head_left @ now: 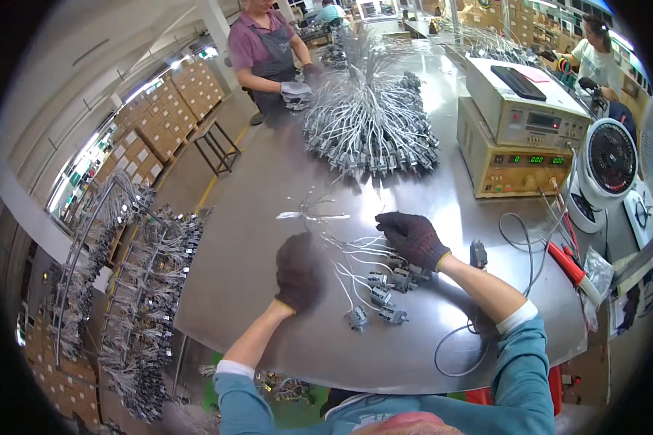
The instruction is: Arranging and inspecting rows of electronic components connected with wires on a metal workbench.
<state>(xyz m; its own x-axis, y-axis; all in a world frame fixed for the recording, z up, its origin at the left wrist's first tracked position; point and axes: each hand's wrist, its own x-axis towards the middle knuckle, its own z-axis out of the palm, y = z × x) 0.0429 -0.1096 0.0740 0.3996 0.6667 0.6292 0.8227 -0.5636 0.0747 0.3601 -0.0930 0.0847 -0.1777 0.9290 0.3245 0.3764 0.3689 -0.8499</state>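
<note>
On the metal table in front of me lies a small bundle of white wires with grey plugs at their near ends. The far ends of the wires spread out loosely beyond my hands. My left hand, in a dark glove, is beside the bundle on its left; motion smears its fingers. My right hand, also gloved, hovers over the right side of the bundle with its fingers drawn together. What they pinch, if anything, is too small to make out. A single dark plug-like block stands to the right.
A large heap of plugged wires covers the table's far part. Stacked test instruments, a white fan and a red-and-white handled tool are at the right. A grey cable loops nearby. Hung wires fill racks at left. A co-worker stands beyond.
</note>
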